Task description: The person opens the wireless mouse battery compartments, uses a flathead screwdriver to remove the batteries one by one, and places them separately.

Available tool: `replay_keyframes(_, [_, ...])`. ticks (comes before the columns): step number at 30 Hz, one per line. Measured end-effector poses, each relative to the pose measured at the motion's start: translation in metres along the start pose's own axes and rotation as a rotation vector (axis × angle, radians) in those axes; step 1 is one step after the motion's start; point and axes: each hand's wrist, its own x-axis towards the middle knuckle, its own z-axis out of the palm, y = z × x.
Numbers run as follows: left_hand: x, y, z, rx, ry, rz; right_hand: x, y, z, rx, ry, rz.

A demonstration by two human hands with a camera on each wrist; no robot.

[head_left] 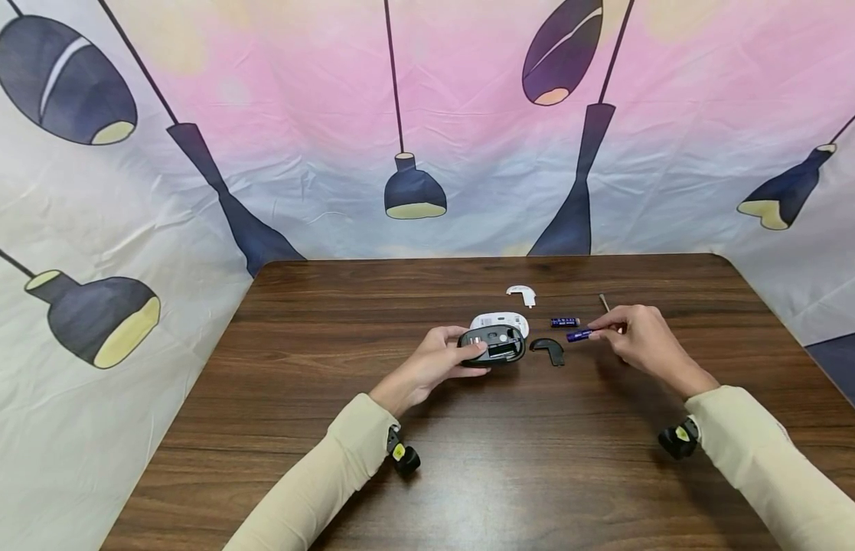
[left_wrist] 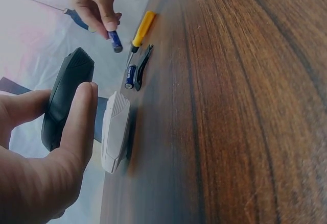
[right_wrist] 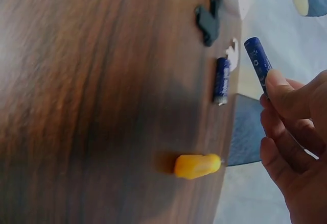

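In the head view my left hand (head_left: pixel 434 358) holds a black computer mouse (head_left: pixel 477 353) with its underside up. Its battery compartment is uncovered, with a dark slot showing. Between thumb and fingertips, my right hand (head_left: pixel 646 338) pinches a blue battery (head_left: pixel 577 336); the right wrist view shows this battery (right_wrist: pixel 258 60) raised off the table. A second blue battery (head_left: pixel 563 322) lies on the table just beyond it. The black curved battery cover (head_left: pixel 553 349) sits between the two hands. Partly hidden behind the black mouse is a white mouse (head_left: pixel 499 318), resting on the table.
A white curved cover (head_left: pixel 523 294) lies farther back. Near the right hand is a screwdriver (head_left: pixel 604 303), mostly hidden in the head view; its yellow handle (right_wrist: pixel 196 166) shows in the right wrist view. Beyond the wooden table (head_left: pixel 372 306) hangs a patterned cloth (head_left: pixel 331 153).
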Motion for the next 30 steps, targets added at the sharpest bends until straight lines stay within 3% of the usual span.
replay_keyframes(5, [-0.001, 0.0, 0.0, 0.0, 0.003, -0.002, -0.002, 0.008, 0.004, -0.023, -0.044, 0.06])
replay_keyframes(16, [-0.001, 0.0, -0.001, 0.007, -0.004, 0.009, -0.003, 0.02, 0.013, -0.05, -0.092, 0.074])
replay_keyframes(24, [-0.002, 0.001, -0.001, 0.001, 0.002, -0.002, -0.003, 0.025, 0.015, -0.154, -0.085, 0.011])
replay_keyframes(30, [-0.002, 0.001, -0.001, 0.005, 0.005, 0.0, -0.004, 0.028, 0.017, -0.175, -0.09, 0.013])
